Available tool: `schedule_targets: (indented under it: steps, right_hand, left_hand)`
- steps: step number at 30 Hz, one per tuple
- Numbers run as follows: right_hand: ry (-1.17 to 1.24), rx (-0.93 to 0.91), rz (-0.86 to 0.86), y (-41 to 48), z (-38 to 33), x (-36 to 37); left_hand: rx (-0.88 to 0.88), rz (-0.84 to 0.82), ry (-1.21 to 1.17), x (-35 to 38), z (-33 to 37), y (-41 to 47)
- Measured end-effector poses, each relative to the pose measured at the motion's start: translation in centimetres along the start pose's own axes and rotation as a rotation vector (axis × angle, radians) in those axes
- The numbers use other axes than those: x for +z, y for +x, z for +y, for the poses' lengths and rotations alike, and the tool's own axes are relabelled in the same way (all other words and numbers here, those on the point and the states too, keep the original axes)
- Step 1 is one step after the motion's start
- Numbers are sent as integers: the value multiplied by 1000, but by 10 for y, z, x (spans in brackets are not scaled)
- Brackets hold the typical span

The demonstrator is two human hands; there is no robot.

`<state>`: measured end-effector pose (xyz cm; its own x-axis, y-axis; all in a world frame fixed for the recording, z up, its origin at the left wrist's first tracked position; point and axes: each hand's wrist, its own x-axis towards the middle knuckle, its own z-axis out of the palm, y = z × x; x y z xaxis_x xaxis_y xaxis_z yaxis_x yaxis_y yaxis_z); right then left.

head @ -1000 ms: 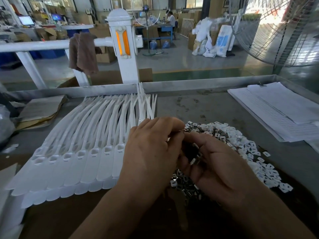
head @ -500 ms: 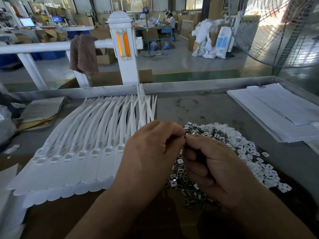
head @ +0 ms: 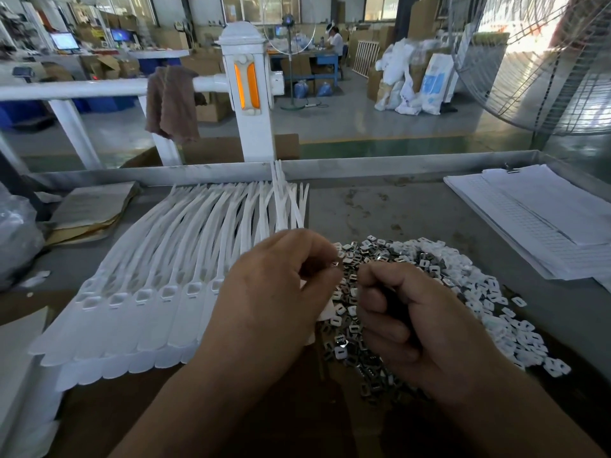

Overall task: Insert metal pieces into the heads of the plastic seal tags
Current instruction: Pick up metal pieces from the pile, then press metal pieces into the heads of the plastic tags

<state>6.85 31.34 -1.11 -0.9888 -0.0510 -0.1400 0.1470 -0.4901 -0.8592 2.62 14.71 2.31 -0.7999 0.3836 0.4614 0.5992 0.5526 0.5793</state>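
A row of white plastic seal tags (head: 142, 295) lies fanned out on the left of the table, square heads toward me and tails pointing away. A pile of small metal pieces (head: 350, 328), mixed with white plastic squares (head: 496, 305), covers the table in the middle and to the right. Above the pile's left edge, my left hand (head: 274, 292) pinches one metal piece (head: 334, 264) between thumb and forefinger. Just to its right, my right hand (head: 403, 312) is curled into a fist around several metal pieces, which are mostly hidden inside it.
Stacked printed sheets (head: 545, 226) lie at the right edge. Cardboard and paper (head: 89, 209) and a plastic bag (head: 16, 233) sit at the left. A raised metal rim (head: 363, 166) bounds the far side of the table, with a white post (head: 248, 94) and a large fan (head: 545, 61) beyond.
My two hands were touching; they have drawn apart. The left hand now pinches a single metal piece, and the right hand has closed into a fist.
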Motion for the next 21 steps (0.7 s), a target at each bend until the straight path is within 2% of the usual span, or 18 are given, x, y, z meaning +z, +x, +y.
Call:
schedule_targets:
  steps: [4, 9, 14, 21]
  right_hand:
    - [96, 60, 84, 5, 5, -4]
    - [44, 187, 141, 8, 16, 2]
    - [13, 258, 129, 9, 21, 6]
    - [-3, 264, 73, 10, 23, 8]
  left_hand:
    - [-107, -5, 166, -28, -24, 4]
    - [-223, -68, 263, -52, -49, 6]
    - [-229, -130, 321, -48, -55, 8]
    - [-212, -220, 360, -36, -57, 16]
